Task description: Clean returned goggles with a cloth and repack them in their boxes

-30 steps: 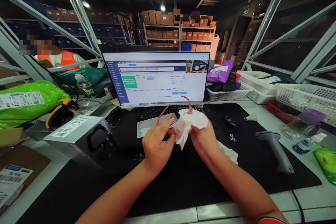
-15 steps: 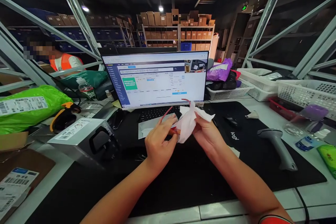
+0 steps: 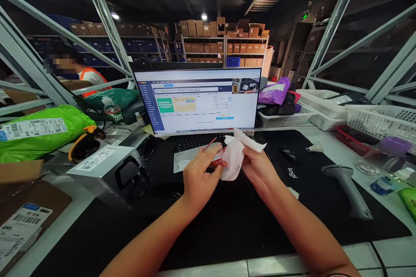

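My left hand [image 3: 200, 175] is closed on a pair of red-framed glasses [image 3: 220, 162], whose thin red temple sticks up past my fingers. Most of the frame is hidden by the hand and by a white tissue [image 3: 232, 162]. My right hand [image 3: 258, 166] pinches the tissue, which drapes over the glasses between both hands. Behind my left hand an open white box [image 3: 179, 162] lies on the mat, against the keyboard [image 3: 191, 142].
A monitor [image 3: 201, 117] stands ahead. At left are a grey box [image 3: 107, 171], orange goggles [image 3: 85, 145] and a green parcel [image 3: 42, 127]. To the right lie a mouse [image 3: 287, 153], a scanner [image 3: 347, 186], a pump bottle [image 3: 386, 184] and white baskets [image 3: 286, 119]. A person [image 3: 92, 78] is beyond the rack.
The view has shifted slightly, with the scene sitting a little lower and further right. The tissue has changed its folds over the glasses. The screen now shows an orange panel.
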`<state>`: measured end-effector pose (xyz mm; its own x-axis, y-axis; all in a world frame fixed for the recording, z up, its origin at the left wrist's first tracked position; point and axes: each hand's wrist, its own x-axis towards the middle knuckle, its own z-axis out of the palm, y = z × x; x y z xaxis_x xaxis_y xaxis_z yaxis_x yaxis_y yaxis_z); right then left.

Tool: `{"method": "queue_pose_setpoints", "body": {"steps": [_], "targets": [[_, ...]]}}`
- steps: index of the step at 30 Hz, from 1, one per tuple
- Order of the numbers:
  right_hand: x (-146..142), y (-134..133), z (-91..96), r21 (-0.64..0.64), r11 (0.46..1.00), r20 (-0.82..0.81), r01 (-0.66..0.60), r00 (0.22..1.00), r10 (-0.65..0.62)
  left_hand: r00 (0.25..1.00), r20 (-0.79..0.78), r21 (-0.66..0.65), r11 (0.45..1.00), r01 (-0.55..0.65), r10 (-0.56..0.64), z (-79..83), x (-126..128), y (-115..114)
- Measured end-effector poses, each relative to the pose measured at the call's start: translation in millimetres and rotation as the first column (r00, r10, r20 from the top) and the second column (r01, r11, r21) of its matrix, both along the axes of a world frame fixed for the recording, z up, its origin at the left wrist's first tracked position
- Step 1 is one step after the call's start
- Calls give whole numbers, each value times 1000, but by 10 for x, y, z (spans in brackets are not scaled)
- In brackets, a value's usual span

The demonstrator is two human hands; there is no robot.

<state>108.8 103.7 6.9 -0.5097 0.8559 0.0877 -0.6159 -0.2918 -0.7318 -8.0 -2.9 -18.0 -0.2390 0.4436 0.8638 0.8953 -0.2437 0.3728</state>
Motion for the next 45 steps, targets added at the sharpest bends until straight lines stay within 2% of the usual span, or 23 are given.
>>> {"method": "queue_pose_setpoints", "body": {"steps": [2,4,7,10,12,14,16,19,22,25,28,30,32,33,35,37,38,40,42,43,45], "targets": [[-16,64,-11,-71,997,-6,-41,999,41,1000,-2,-25,1000,-9,9,16,6,3],[-40,107,-47,-29,999,29,-33,999,34,1000,7,-50,999,-8,8,40,-21,4],[55,230,-18,206,978,180,-28,984,-9,999,46,-116,993,4,1,113,-124,-15],[412,451,174,437,897,340,-73,936,-89,996,76,-197,978,66,-52,244,-260,-78],[711,580,329,696,716,417,-52,841,-344,993,49,-255,960,117,-108,337,-328,-136],[926,624,436,842,537,367,-47,780,-507,985,-17,-318,935,158,-172,407,-355,-187],[973,565,457,892,439,344,-108,792,-505,970,-77,-374,908,188,-232,438,-340,-213],[773,360,351,872,363,459,-329,809,-367,959,-110,-408,892,196,-261,416,-277,-203],[552,209,219,769,341,621,-541,758,-197,977,-107,-359,923,134,-184,370,-230,-177],[545,223,191,676,370,697,-637,716,-43,984,-111,-304,947,102,-141,352,-198,-181],[635,272,232,621,357,747,-698,665,2,972,-180,-286,954,94,-150,349,-134,-203],[634,207,236,635,364,748,-681,660,-67,959,-257,-261,964,50,-119,334,-77,-209],[562,47,199,706,372,701,-603,670,-243,934,-347,-220,975,2,-80,309,-33,-205],[513,-50,171,759,359,650,-544,668,-362,920,-386,-200,980,-11,-69,297,-22,-200],[425,-210,123,855,297,515,-424,638,-573,900,-432,-161,987,-13,-59,283,-27,-190],[402,-250,117,886,254,455,-387,630,-629,902,-427,-138,990,10,-69,292,-65,-188],[423,-212,136,866,256,492,-429,649,-580,909,-408,-138,990,32,-87,305,-91,-192],[520,-47,208,767,272,642,-582,674,-367,929,-345,-163,983,81,-134,343,-142,-206],[649,146,294,653,252,755,-714,640,-144,945,-276,-207,971,119,-175,376,-171,-222],[705,217,329,618,238,782,-749,619,-81,949,-254,-228,965,131,-189,386,-172,-228],[766,255,363,603,237,792,-761,607,-65,949,-248,-245,960,134,-196,383,-149,-229]]}}
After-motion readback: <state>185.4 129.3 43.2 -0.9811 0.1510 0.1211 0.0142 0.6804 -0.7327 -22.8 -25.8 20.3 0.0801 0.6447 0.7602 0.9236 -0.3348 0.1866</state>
